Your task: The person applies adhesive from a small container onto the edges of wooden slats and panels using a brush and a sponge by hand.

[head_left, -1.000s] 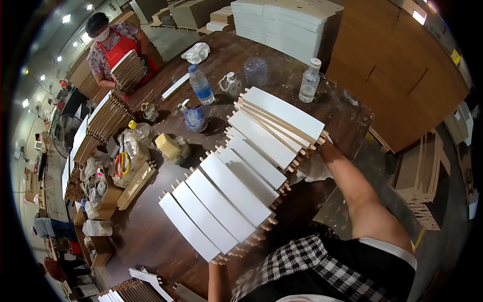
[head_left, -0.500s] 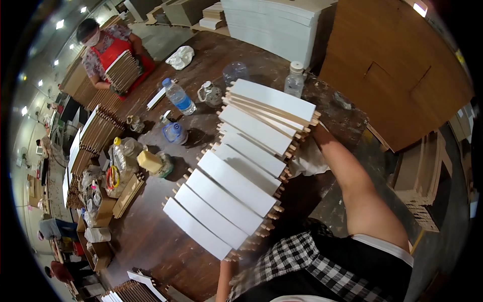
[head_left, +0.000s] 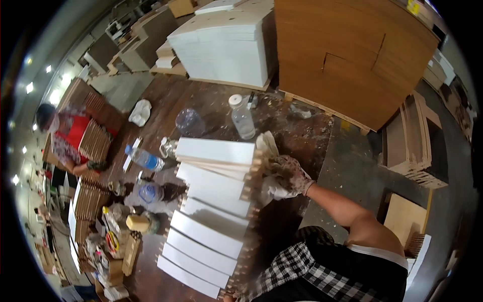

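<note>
Several long white boards with wooden dowels at their ends lie fanned in an overlapping row on the brown table. Right of the upper boards, my right hand, its skin or glove blotched, is closed on a crumpled white cloth. The cloth lies against the dowel ends, and another fold of it stands up behind. Only a bit of my left hand shows at the lower edge, beside the nearest board's end; its fingers are hidden.
Beyond the boards stand a clear white-capped bottle, a blue-capped water bottle and a yellow sponge on a jar. A person in a red apron holds stacked boards at the left. A tall brown panel stack rises at the back.
The view has swung to the right. My right hand, earlier hidden behind the upper boards' ends, now shows apart from them, gripping the cloth. The boards still lie fanned.
</note>
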`<action>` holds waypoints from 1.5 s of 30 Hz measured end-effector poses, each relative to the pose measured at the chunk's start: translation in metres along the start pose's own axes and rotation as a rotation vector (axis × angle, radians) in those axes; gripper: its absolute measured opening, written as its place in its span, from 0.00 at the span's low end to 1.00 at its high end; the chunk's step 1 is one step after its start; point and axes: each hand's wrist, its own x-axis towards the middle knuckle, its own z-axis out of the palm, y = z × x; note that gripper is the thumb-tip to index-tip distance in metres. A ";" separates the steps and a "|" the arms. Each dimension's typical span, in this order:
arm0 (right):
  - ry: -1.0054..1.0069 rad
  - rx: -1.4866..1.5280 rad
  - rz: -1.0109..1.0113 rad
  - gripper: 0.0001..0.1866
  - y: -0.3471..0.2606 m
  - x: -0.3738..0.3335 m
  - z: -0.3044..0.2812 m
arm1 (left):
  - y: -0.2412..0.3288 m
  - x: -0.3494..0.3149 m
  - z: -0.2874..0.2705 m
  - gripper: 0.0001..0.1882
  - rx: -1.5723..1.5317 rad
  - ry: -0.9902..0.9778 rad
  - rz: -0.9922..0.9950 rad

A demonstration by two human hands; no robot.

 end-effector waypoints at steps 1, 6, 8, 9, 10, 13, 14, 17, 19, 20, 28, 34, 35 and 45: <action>-0.025 -0.176 0.125 0.18 0.020 -0.007 0.014 | 0.007 0.001 0.006 0.23 0.028 -0.007 -0.003; 0.074 -0.392 0.391 0.07 0.106 -0.028 -0.054 | 0.021 0.010 0.029 0.23 0.103 -0.043 0.003; 0.282 -0.285 0.317 0.09 0.063 -0.006 -0.087 | 0.015 -0.003 0.013 0.23 0.081 0.008 -0.011; 0.230 -0.152 0.385 0.11 0.068 -0.005 -0.087 | 0.014 -0.003 0.013 0.23 0.080 0.005 -0.004; 0.216 -0.145 0.381 0.11 0.067 -0.008 -0.081 | 0.013 -0.005 0.011 0.23 0.076 0.003 -0.001; 0.280 -0.084 0.424 0.15 0.087 -0.033 -0.019 | 0.009 -0.009 0.010 0.24 0.034 -0.019 0.050; 0.250 -0.061 0.397 0.15 0.084 -0.032 -0.012 | 0.006 -0.013 0.009 0.24 0.013 -0.013 0.067; 0.100 -0.023 0.483 0.16 0.066 -0.021 0.000 | 0.001 -0.023 0.017 0.24 -0.089 -0.016 0.134; 0.109 0.466 0.466 0.17 0.084 -0.026 0.001 | 0.013 -0.019 0.044 0.24 -0.171 -0.068 0.195; 0.159 0.442 0.456 0.17 0.096 -0.034 0.008 | 0.023 -0.012 0.059 0.24 -0.226 -0.108 0.230; 0.166 0.021 0.399 0.21 0.086 -0.023 0.002 | 0.078 0.010 0.149 0.24 -0.703 -0.207 0.372; -0.119 0.604 0.594 0.22 0.066 -0.030 0.003 | 0.088 0.028 0.145 0.24 -0.796 -0.030 0.515; -0.220 0.741 0.620 0.22 0.054 -0.037 0.001 | 0.085 0.031 0.135 0.24 -0.780 0.009 0.542; -1.445 0.838 0.363 0.23 -0.162 -0.085 0.029 | 0.005 -0.031 -0.048 0.16 0.163 0.524 0.860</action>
